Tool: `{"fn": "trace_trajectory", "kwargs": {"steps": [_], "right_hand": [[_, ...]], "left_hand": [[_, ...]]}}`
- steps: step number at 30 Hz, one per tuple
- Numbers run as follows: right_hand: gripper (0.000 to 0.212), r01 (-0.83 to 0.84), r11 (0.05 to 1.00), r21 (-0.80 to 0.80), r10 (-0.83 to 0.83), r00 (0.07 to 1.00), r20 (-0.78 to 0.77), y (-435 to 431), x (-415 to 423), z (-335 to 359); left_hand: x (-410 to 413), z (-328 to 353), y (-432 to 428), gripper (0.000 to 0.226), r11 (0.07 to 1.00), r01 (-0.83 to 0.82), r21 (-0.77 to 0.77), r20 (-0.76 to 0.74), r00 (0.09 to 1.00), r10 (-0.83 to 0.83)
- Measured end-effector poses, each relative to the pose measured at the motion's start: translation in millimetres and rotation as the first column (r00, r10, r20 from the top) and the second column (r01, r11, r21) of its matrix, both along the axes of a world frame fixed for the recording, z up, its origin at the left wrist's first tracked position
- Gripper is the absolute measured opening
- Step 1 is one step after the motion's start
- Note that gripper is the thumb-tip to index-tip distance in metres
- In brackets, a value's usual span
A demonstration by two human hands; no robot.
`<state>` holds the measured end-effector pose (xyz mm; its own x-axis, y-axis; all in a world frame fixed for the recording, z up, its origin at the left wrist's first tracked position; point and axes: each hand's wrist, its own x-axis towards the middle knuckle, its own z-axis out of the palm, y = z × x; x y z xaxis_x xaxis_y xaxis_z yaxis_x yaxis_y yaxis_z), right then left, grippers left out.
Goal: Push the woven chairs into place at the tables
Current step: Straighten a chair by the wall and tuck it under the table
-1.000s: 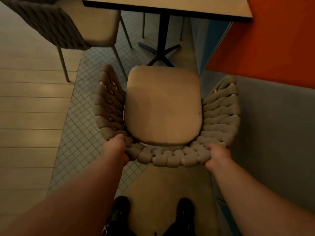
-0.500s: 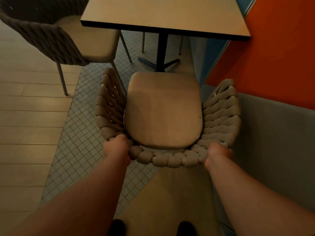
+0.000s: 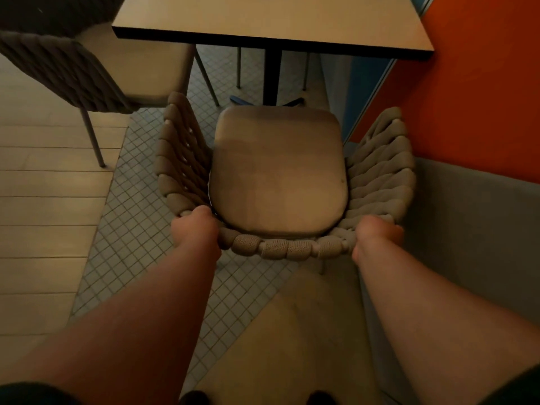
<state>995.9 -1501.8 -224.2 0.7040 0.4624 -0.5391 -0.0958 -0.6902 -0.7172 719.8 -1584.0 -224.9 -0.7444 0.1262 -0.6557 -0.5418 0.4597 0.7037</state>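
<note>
A beige woven chair (image 3: pixel 279 173) with a tan seat cushion stands in front of me, facing a square table (image 3: pixel 268 21) on a black pedestal. The cushion's front edge lies a little short of the table's near edge. My left hand (image 3: pixel 194 229) grips the left corner of the chair's woven backrest rim. My right hand (image 3: pixel 375 236) grips the right corner of the same rim. Both arms are stretched out forward.
A second woven chair (image 3: pixel 87 68) stands at the table's left side, partly under it. An orange wall (image 3: pixel 482 92) with a grey lower band runs close along the right. Small floor tiles lie under the chair, wooden planks to the left.
The chair has moved forward toward the table with both hands holding its backrest. I have stepped forward, so the table top appears nearer and larger.
</note>
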Motion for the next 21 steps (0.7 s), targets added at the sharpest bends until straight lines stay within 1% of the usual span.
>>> {"fn": "trace_trajectory", "kwargs": {"steps": [3,6,7,9,10,11,12,13,14,15,16,17,18,19,20,21], "right_hand": [[0.041,-0.025,1.0,-0.01,0.025,0.999,0.029,2.4,1.6,-1.9],[0.042,-0.019,1.0,0.001,0.019,1.0,0.014,3.5,2.0,-5.6],[0.042,-0.014,1.0,0.006,0.014,1.0,0.009,3.3,1.9,-5.9],[0.044,-0.025,0.999,0.025,0.025,1.0,0.001,2.9,1.3,-4.0],[0.046,-0.041,0.999,0.028,0.041,0.999,-0.003,1.4,2.9,-2.6],[0.051,-0.079,0.997,0.02,0.079,0.997,0.007,0.8,4.9,0.0],[0.06,-0.139,0.99,-0.004,0.139,0.99,0.038,-0.7,6.5,4.8],[0.075,-0.228,0.973,-0.044,0.231,0.969,0.085,-5.4,9.7,11.9],[0.095,-0.362,0.928,-0.093,0.373,0.911,0.175,-10.7,14.5,19.5],[0.112,-0.535,0.832,-0.145,0.551,0.766,0.33,-15.4,18.5,24.2],[0.124,-0.707,0.673,-0.218,0.702,0.517,0.489,-21.8,22.2,26.6],[0.126,-0.826,0.451,-0.337,0.794,0.2,0.574,-27.4,24.1,29.8],[0.124,-0.852,0.224,-0.473,0.822,-0.095,0.561,-31.0,22.6,34.0],[0.12,-0.808,0.057,-0.586,0.817,-0.299,0.492,-31.1,19.4,36.9],[0.119,-0.736,-0.026,-0.677,0.807,-0.415,0.42,-28.5,14.4,39.3],[0.12,-0.671,-0.047,-0.74,0.81,-0.459,0.365,-24.5,8.8,39.8]], "left_hand": [[0.1,-1.9,1.9,0.027,0.999,0.004,0.033,-0.028,1.0,-0.003],[-1.2,-5.6,0.9,0.029,0.997,0.066,0.026,-0.074,0.995,-0.064],[-2.4,-6.3,0.5,0.032,0.995,0.095,0.01,-0.086,0.992,-0.093],[-4.8,-4.7,-1.5,0.046,0.986,0.16,-0.034,-0.095,0.982,-0.163],[-5.5,-3.0,-3.5,0.055,0.975,0.209,-0.078,-0.119,0.969,-0.217],[-5.7,1.6,-5.9,0.065,0.944,0.281,-0.175,-0.169,0.936,-0.31],[-4.9,7.9,-10.6,0.077,0.863,0.377,-0.335,-0.25,0.848,-0.467],[-3.7,12.5,-16.6,0.087,0.744,0.455,-0.489,-0.353,0.677,-0.646],[-3.0,15.6,-21.0,0.091,0.626,0.518,-0.583,-0.475,0.407,-0.78],[-2.8,21.6,-25.3,0.088,0.485,0.594,-0.642,-0.556,0.075,-0.828],[-2.4,28.3,-29.0,0.084,0.294,0.65,-0.701,-0.533,-0.204,-0.821],[-2.9,32.2,-29.4,0.084,0.097,0.647,-0.757,-0.44,-0.393,-0.808],[-2.6,34.2,-28.8,0.09,-0.045,0.603,-0.796,-0.331,-0.497,-0.802],[-0.7,34.0,-26.5,0.095,-0.113,0.553,-0.826,-0.249,-0.537,-0.806],[1.3,32.5,-21.5,0.098,-0.131,0.503,-0.854,-0.203,-0.555,-0.807],[3.6,31.1,-14.7,0.1,-0.145,0.459,-0.876,-0.169,-0.576,-0.8]]}}
